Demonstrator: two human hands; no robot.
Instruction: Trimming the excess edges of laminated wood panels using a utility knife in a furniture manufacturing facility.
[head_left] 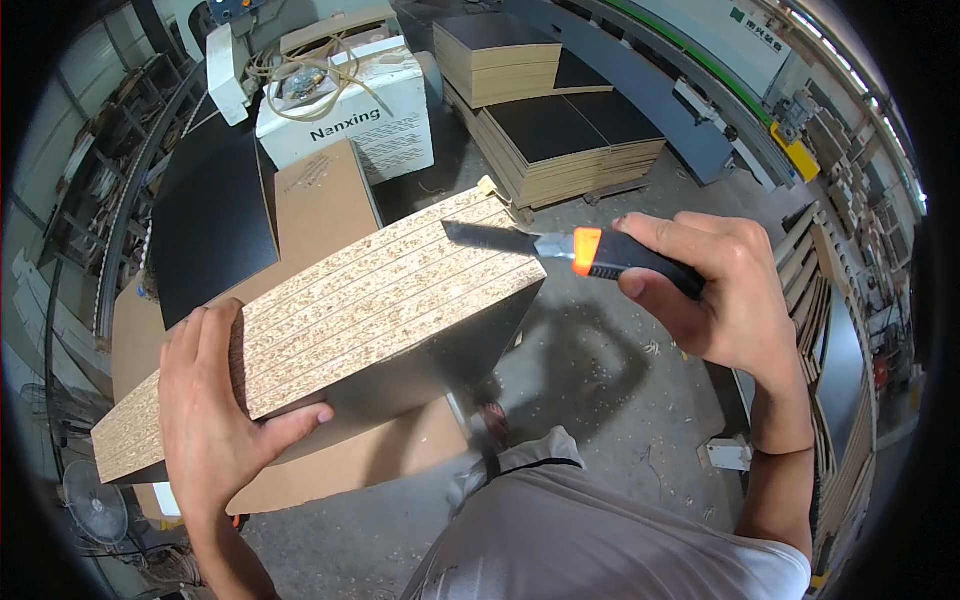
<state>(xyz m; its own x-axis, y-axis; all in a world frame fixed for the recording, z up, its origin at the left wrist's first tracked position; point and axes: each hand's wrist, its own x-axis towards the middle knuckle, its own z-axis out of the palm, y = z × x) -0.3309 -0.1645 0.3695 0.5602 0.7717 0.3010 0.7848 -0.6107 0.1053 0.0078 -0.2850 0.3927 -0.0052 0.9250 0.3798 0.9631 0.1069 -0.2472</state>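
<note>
At the middle of the view, a bundle of stacked particleboard panels (330,330) is held up at a slant, its raw chip edges facing upward and running from 8 o'clock toward 1 o'clock. The left hand (215,410) is closed around the lower end of the stack at 8 o'clock, fingers over the top edge and thumb pressed on the dark laminated face. The right hand (715,290), at 3 o'clock, has a closed grip on a utility knife (580,250) with a black body and orange slider; the extended blade lies on the upper corner of the stack, touching the top edges. The edges look clean and flush where they can be seen, so trimming seems partly under way; how much is finished cannot be told. Beyond, at 12 o'clock, stacks of dark-faced boards (560,140) rest on the concrete floor (600,390), which is scattered with wood shavings, and a white machine housing (350,110) stands at 11 o'clock.
</note>
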